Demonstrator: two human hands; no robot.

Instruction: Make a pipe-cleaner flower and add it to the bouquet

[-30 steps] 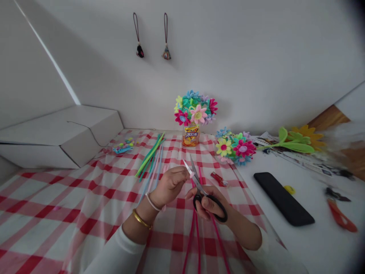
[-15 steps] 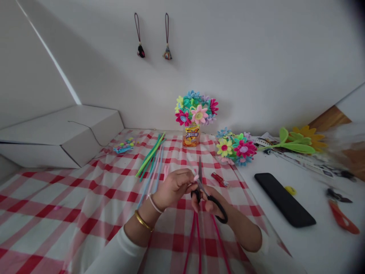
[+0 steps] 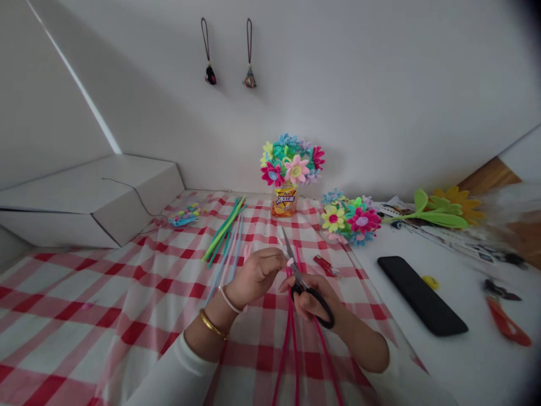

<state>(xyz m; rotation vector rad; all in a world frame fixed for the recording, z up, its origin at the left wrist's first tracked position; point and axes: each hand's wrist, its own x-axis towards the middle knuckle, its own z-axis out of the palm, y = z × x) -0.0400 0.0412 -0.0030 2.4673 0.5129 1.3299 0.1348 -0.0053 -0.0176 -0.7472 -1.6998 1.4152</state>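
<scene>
Near the middle of the view, my left hand (image 3: 261, 274) pinches a small light pink fuzzy piece (image 3: 289, 262) at its fingertips. My right hand (image 3: 315, 297) is closed around the black handles of a pair of scissors (image 3: 293, 258). The blades point up and away, beside the pink piece. Several dark pink stems (image 3: 296, 355) lie on the checked cloth below and behind my hands. A bundle of green, blue and pale pink stems (image 3: 226, 237) lies left of centre, next to my left hand.
A vase (image 3: 284, 203) with fuzzy flowers stands by the wall; a second bouquet (image 3: 350, 221) lies to its right. A black phone-like slab (image 3: 422, 296) is on the right. A white box (image 3: 88, 197) and small coloured balls (image 3: 186, 214) are at left.
The scissor blades have tilted further left, and my right hand has shifted slightly with its fingers nearer the pink piece. My left hand has barely moved.
</scene>
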